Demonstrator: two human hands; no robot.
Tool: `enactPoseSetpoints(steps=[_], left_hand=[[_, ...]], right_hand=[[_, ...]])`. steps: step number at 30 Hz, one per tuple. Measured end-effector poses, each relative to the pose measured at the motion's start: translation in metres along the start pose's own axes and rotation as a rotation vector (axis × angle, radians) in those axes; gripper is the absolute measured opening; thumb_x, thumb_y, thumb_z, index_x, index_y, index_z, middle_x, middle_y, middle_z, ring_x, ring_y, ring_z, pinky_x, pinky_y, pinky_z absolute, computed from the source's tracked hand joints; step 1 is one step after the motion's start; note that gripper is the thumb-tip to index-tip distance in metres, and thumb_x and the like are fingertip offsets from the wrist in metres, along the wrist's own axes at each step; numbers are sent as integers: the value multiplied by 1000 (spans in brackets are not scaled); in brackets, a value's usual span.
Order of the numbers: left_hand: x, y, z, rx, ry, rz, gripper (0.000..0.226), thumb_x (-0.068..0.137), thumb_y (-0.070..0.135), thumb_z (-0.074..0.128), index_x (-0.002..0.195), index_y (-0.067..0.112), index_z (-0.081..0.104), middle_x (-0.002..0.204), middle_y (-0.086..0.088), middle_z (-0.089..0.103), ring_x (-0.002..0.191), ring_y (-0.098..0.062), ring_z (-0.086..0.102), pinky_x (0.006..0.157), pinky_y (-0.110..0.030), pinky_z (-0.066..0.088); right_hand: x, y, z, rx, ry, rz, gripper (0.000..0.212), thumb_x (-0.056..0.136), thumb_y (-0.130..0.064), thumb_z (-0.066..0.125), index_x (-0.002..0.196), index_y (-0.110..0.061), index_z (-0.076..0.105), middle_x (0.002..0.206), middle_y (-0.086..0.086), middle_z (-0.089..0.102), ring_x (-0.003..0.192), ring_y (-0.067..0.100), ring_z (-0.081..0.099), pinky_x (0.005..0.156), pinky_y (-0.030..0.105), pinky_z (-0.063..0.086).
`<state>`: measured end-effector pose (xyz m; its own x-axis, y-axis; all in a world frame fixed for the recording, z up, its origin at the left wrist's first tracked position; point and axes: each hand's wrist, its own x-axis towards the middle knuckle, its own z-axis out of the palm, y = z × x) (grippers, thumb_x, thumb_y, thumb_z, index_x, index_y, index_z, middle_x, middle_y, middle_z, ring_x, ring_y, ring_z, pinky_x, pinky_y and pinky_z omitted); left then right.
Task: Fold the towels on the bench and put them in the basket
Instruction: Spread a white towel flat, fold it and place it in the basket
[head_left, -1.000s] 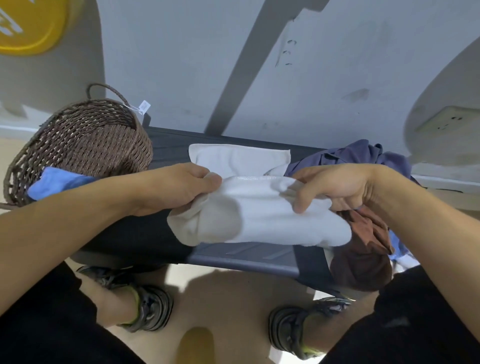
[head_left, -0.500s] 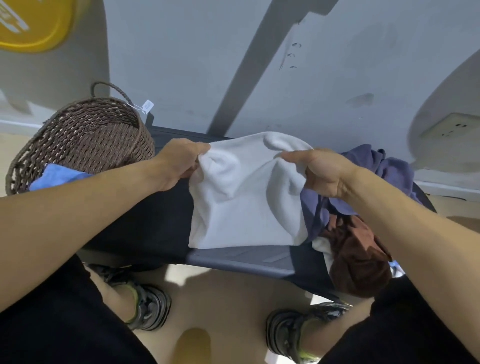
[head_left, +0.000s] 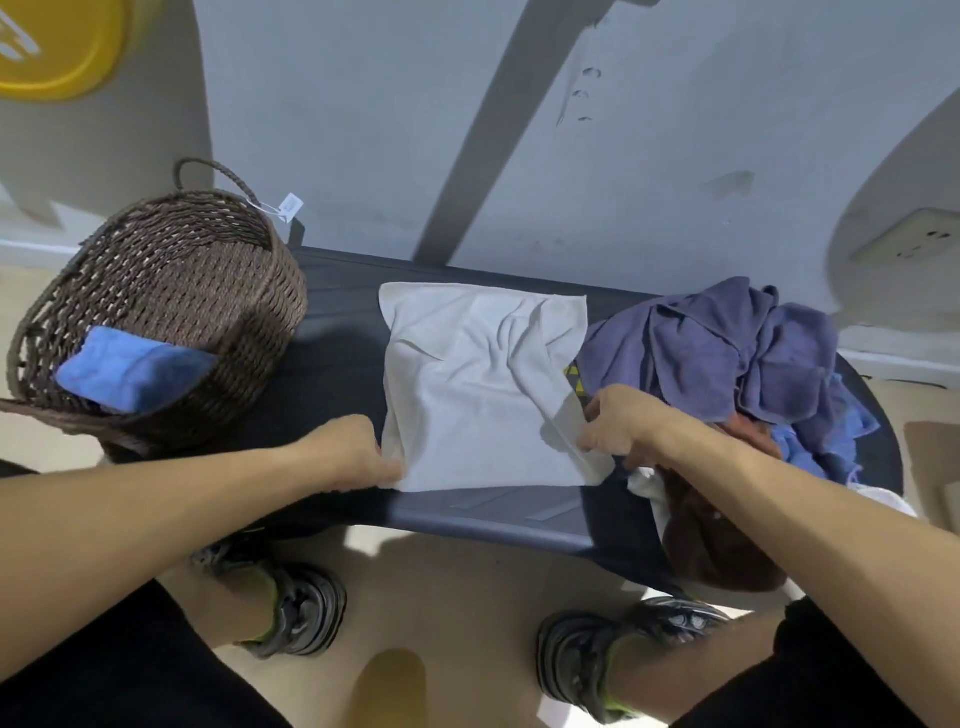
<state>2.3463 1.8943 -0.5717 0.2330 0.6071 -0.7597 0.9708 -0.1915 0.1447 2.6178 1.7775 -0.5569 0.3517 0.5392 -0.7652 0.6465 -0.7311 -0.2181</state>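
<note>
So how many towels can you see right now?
At least 5: white towel spread on the bench, blue towel in the basket, purple towel, brown towel and light blue towel piled right; more may be hidden.

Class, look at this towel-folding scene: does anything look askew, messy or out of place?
Yes. The white towel on the bench lies wrinkled, its right edge turned over. Other towels sit in a crumpled heap at the right. The basket leans, tipped toward the person.

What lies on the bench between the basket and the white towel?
In the head view, nothing lies there: only the bare dark bench shows between the basket and the white towel.
</note>
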Motion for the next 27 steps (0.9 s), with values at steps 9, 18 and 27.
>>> enactPoseSetpoints(steps=[9,18,27], left_hand=[[-2,4,-14,-381,16,63,12,80,13,68,73,4,70,73,-12,73,64,-19,62,56,-26,47],[-15,-13,-24,-447,66,101,18,91,7,58,85,15,73,78,-11,75,60,-13,60,56,-26,47],[-18,-25,7,-392,-45,232,2,82,23,78,83,23,77,72,13,73,68,-2,63,62,-17,44]], right_hand=[[-7,1,-4,-50,-94,-40,16,78,-19,77,85,-9,66,63,5,63,51,20,59,44,20,46],[-27,18,-55,-80,-256,30,25,67,-19,91,82,-5,76,52,4,58,45,18,57,57,27,55],[-19,-46,-39,-517,156,-213,23,79,-29,75,88,-9,70,90,9,71,86,28,66,79,34,57]])
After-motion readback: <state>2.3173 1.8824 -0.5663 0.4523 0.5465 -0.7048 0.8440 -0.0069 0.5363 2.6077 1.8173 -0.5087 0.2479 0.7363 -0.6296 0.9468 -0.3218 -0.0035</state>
